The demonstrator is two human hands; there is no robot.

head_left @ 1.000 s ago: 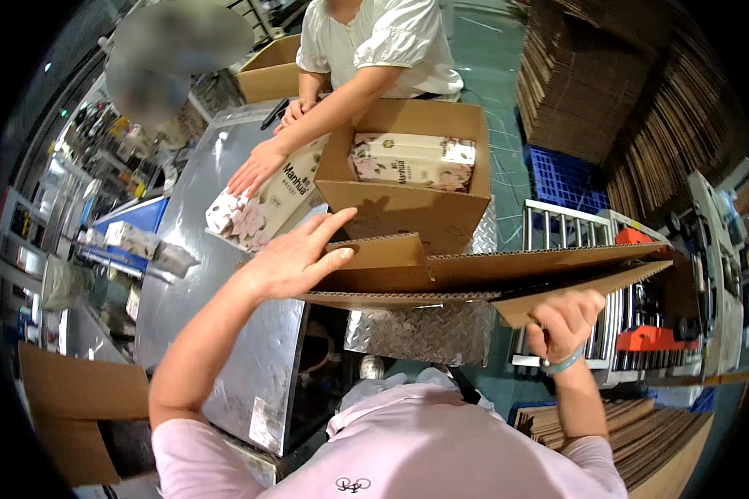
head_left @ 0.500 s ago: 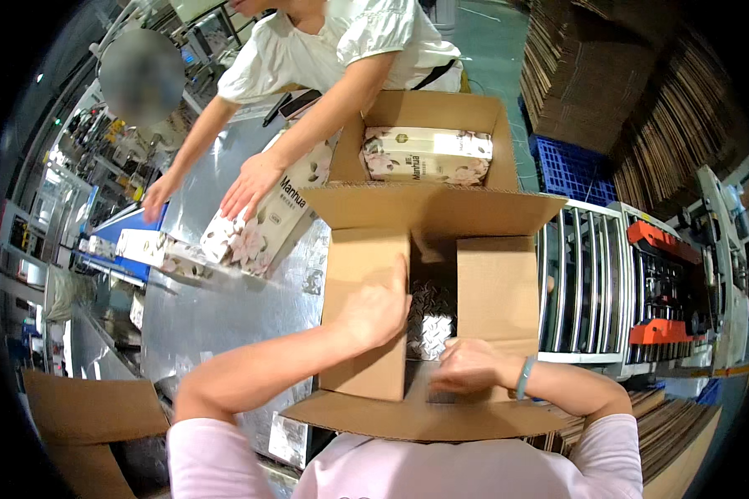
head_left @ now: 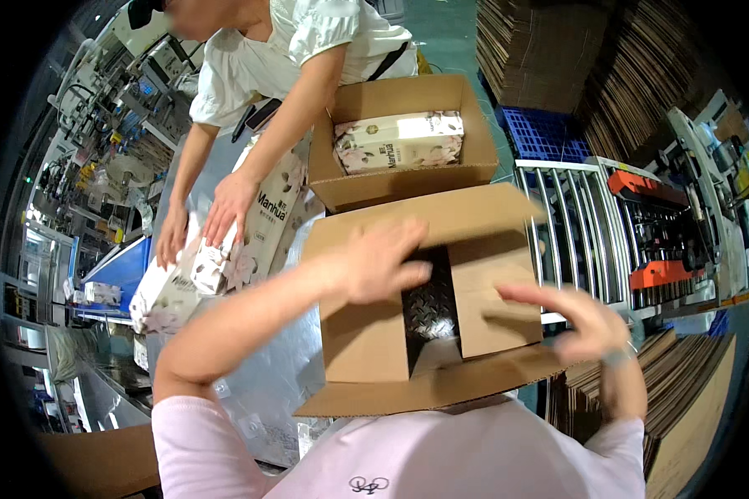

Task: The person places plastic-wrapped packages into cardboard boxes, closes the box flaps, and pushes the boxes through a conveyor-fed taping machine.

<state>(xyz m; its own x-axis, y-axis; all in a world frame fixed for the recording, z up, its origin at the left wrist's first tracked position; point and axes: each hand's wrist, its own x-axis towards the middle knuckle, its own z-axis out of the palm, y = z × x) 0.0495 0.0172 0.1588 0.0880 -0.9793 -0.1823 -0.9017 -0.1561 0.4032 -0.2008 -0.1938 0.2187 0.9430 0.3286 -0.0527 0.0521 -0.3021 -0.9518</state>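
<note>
Right in front of me is an open cardboard carton [head_left: 366, 345], its left and right flaps folded inward. Between these flaps, a dark ridged metal surface [head_left: 429, 312] shows through the gap. My left hand [head_left: 383, 262] lies against the far flap [head_left: 474, 212], fingers stretched and thumb apart, holding nothing. At the carton's right side, my right hand [head_left: 587, 324] has its index finger extended by the right flap [head_left: 499, 291]. Motion blurs that hand; nothing shows in it, and I cannot tell whether the finger touches the cardboard.
Beyond stands a second carton [head_left: 408, 187] holding white floral packages [head_left: 399, 141]. A co-worker's hands [head_left: 225, 208] rest on similar packages on the metal table [head_left: 266, 399]. A roller conveyor [head_left: 570, 237] runs at the right, with stacked flat cardboard [head_left: 682, 391] nearer me.
My left hand has moved from the left flap to the far flap, which now leans lower. My right hand has moved from the gap to the right side. The co-worker's hands have come together on packages.
</note>
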